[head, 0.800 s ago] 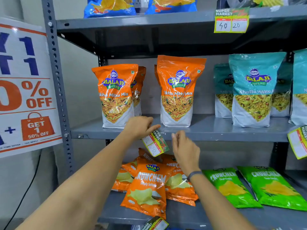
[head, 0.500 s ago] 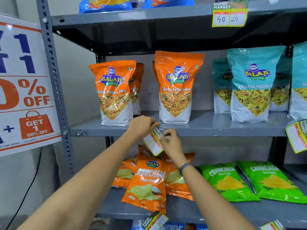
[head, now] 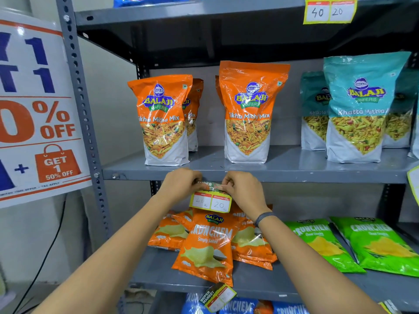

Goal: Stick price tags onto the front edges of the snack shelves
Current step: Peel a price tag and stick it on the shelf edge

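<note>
A yellow-bordered price tag (head: 210,199) with two white boxes hangs level against the front edge of the grey middle shelf (head: 294,176), below the two orange Balaji bags (head: 248,112). My left hand (head: 180,183) pinches the tag's top left corner. My right hand (head: 243,192) pinches its top right corner. Both hands press the tag's top strip onto the shelf edge. The tag's upper part is partly hidden by my fingers.
Other tags hang on the top shelf edge (head: 330,10), the lower shelf edge (head: 217,296) and at the far right (head: 413,184). Orange (head: 207,248) and green (head: 326,243) chip packets lie on the lower shelf. Teal bags (head: 360,109) stand right. A sale poster (head: 34,109) hangs left.
The tag was tilted in my left hand below the shelf. My right hand came in and took its other side, and both hands raised and levelled it against the shelf edge.
</note>
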